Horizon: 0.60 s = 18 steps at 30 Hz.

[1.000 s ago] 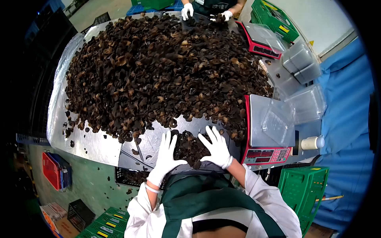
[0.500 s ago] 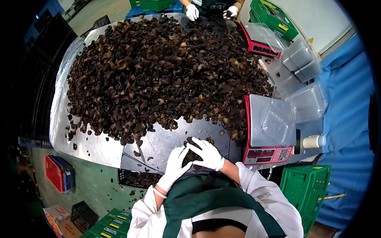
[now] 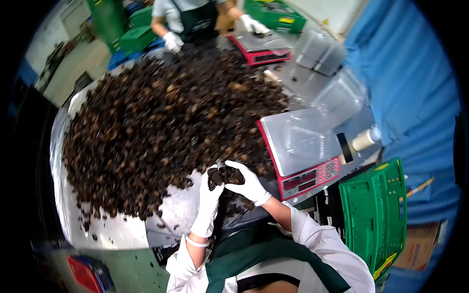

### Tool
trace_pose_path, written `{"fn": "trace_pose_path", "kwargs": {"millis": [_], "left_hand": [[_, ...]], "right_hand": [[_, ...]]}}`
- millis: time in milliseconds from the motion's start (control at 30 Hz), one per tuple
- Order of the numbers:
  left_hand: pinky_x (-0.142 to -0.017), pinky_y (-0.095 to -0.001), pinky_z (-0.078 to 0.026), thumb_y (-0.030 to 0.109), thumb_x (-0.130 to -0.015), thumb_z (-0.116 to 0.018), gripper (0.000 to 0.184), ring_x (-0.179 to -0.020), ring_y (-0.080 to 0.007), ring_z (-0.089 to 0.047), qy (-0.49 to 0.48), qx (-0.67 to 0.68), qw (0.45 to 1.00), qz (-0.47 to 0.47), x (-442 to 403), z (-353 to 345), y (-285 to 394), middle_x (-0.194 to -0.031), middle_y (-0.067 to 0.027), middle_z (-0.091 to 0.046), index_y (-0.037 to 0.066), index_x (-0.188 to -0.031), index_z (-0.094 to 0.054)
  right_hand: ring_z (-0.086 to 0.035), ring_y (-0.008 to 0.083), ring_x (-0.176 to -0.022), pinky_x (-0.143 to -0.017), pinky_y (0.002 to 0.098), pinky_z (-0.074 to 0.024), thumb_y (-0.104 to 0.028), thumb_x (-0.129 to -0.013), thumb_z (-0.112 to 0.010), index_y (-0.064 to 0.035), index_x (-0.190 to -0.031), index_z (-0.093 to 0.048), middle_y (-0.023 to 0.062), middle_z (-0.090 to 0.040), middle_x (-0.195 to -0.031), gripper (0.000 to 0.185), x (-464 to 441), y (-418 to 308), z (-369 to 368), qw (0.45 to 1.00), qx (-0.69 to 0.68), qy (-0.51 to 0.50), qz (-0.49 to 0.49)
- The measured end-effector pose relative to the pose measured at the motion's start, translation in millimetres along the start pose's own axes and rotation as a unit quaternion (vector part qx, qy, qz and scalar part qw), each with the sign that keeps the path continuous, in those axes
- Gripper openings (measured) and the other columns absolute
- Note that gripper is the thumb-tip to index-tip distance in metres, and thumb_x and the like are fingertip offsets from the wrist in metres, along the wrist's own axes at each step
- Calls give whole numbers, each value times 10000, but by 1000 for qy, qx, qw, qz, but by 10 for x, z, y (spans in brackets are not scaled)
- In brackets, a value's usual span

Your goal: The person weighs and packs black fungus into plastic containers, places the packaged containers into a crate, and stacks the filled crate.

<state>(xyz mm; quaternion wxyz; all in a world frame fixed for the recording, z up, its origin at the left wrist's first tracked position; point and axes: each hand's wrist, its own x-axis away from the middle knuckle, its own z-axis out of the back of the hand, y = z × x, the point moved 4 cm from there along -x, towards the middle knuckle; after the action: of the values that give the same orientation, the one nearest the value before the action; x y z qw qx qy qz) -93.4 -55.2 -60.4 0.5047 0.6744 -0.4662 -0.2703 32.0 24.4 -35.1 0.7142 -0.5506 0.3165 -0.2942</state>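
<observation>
Two gloved hands come first: the left hand [image 3: 208, 199] and the right hand [image 3: 250, 184] are part-curled around a clump of wood-ear fungus [image 3: 224, 176], held between them above the near edge of the table [image 3: 117, 234]. Fingers are bent rather than fully closed, so outer pieces could slip out if the palms parted or tilted. Loose pieces [image 3: 236, 208] lie just below; a low sleeve or wrist might sweep them off the edge. Beyond spreads the big fungus pile [image 3: 166, 122], whose front slope could slide if nudged. Beside it, the near scale [image 3: 282, 161] bears a clear plastic container [image 3: 305, 140], light enough for an elbow to knock askew. Farthest, a co-worker's hand [image 3: 254, 24] is over the far scale [image 3: 260, 51].
</observation>
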Motion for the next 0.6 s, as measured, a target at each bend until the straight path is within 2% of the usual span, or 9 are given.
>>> {"fn": "trace_pose_path", "kwargs": {"millis": [67, 100, 233, 300, 367, 433, 467, 567, 600], "left_hand": [[-1008, -318, -374, 83, -784, -652, 547, -1139, -184, -503, -38, -12, 999, 2, -157, -431, 241, -1222, -75, -535, 51, -1302, -478], [-1007, -323, -378, 104, -776, -666, 560, -1133, -190, -509, -50, -81, 994, -47, -269, -640, 313, -1221, -82, -536, 60, -1303, -481], [-1018, -330, -364, 178, -754, -708, 603, -1147, -207, -502, -149, -46, 983, -99, -633, -1667, 391, -1218, -107, -534, 32, -1291, -476], [-1025, -334, -358, 175, -761, -701, 605, -1157, -215, -497, -193, -52, 976, -88, -744, -2103, 339, -1235, -108, -528, 34, -1301, -469], [-1037, -338, -353, 116, -777, -667, 582, -1196, -228, -480, -207, -136, 955, -161, -795, -2466, 350, -1271, -125, -518, 39, -1317, -463], [-1044, -343, -355, 97, -776, -663, 576, -1198, -253, -489, -245, -181, 937, -170, -870, -2631, 193, -1281, -142, -517, 44, -1316, -469], [-1037, -358, -372, 93, -732, -688, 551, -1167, -246, -519, -225, -227, 926, -201, -923, -2658, 64, -1212, -117, -574, 65, -1260, -531], [-1031, -388, -363, 103, -695, -698, 472, -1139, -287, -540, -152, -414, 830, -342, -879, -2720, 2, -1156, -103, -609, 99, -1159, -607], [-1030, -403, -350, 107, -689, -693, 434, -1139, -294, -532, -130, -454, 809, -351, -826, -2744, 86, -1153, -95, -609, 111, -1119, -630]], "right_hand": [[-493, 228, -1223, -1038, 339, -383, -94, -735, -759, -28, -1313, -480, 125, -521, -1306, 646, -33, -235, 418, 998, 30, 45, 35], [-488, 236, -1231, -1040, 343, -384, -90, -730, -760, -31, -1314, -482, 126, -522, -1305, 649, -38, -356, 656, 995, 55, 64, 57], [-496, 194, -1194, -1029, 332, -387, -56, -744, -754, -19, -1333, -457, 113, -521, -1294, 660, 35, -671, 1615, 989, 14, 144, 37], [-514, 181, -1162, -1006, 322, -410, -39, -757, -742, -22, -1339, -448, 107, -529, -1276, 651, 73, -671, 2049, 986, -37, 164, 14], [-528, 187, -1144, -990, 326, -425, -56, -752, -750, -36, -1331, -459, 105, -539, -1260, 648, 121, -578, 2407, 983, -33, 181, 4], [-529, 228, -1150, -1002, 347, -413, -114, -732, -769, -48, -1325, -471, 118, -542, -1248, 667, 152, -395, 2676, 977, 102, 185, 40], [-491, 226, -1210, -1030, 342, -386, -133, -722, -781, -44, -1331, -462, 114, -512, -1296, 694, 189, -320, 2765, 972, 163, 166, 37], [-453, 314, -1260, -1058, 379, -364, -284, -731, -779, -71, -1356, -453, 167, -460, -1357, 736, 234, -173, 2825, 950, 296, 86, 50], [-412, 341, -1288, -1069, 389, -350, -326, -741, -762, -106, -1386, -428, 187, -362, -1435, 758, 267, -183, 2834, 954, 294, 50, 22]]}}
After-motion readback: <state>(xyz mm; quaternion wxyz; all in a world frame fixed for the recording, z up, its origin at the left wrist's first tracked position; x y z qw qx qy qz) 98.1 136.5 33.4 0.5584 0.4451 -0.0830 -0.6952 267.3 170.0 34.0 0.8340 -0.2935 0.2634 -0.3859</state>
